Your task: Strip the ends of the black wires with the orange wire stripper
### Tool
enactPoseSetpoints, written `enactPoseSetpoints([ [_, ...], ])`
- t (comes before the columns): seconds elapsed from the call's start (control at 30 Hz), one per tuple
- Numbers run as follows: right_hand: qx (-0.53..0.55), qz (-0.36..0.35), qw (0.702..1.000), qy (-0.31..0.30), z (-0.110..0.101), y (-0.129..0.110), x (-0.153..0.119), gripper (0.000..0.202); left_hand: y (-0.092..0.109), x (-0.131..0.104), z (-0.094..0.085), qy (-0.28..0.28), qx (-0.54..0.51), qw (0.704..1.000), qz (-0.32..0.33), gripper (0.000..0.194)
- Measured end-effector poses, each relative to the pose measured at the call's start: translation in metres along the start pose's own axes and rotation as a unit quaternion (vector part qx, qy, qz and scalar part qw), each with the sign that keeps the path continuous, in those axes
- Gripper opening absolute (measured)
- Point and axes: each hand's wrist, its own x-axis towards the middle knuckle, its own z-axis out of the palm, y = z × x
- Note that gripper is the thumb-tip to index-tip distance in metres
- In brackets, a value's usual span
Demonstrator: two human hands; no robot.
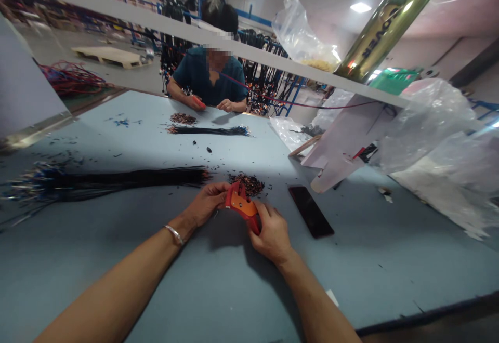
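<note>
My right hand (271, 231) is wrapped round the handles of a red and orange hand tool (242, 203), whose head points up and to the left. Close against the tool's head, my left hand (208, 201) has its fingers pinched together; whatever lies between them is too small to make out. A long bundle of black wires (132, 179) stretches leftward on the blue-grey table (187, 280), its right end just beyond my left hand. Behind the tool lies a heap of small dark and copper-coloured scraps (249, 184).
A phone (311, 211) lies right of my right hand. Across the table a person (210, 80) holds a red tool (198, 102) behind a second wire bundle (210, 131) and scrap pile (183, 118). Plastic bags (432, 124) cover the right side. A shelf beam (257, 53) crosses above.
</note>
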Motion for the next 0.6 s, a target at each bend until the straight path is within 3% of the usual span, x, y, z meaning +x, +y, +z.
enactPoseSetpoints([
  [0.23,-0.020,0.008,1.000,0.008,0.000,0.001,0.002,0.045,0.002,-0.001,0.004,0.028,-0.011,1.000,-0.008,0.030],
  [0.33,-0.028,0.007,0.999,0.029,-0.001,0.001,0.002,0.043,0.001,0.000,0.004,0.067,-0.003,0.998,0.005,0.030],
  [0.47,-0.007,-0.046,0.997,0.069,-0.005,-0.003,0.002,0.045,0.001,0.000,0.007,0.101,0.004,0.995,0.009,0.031],
  [0.6,0.003,-0.089,0.994,0.057,-0.005,-0.009,0.002,0.046,0.003,-0.004,0.018,0.077,0.027,0.997,-0.016,0.031],
])
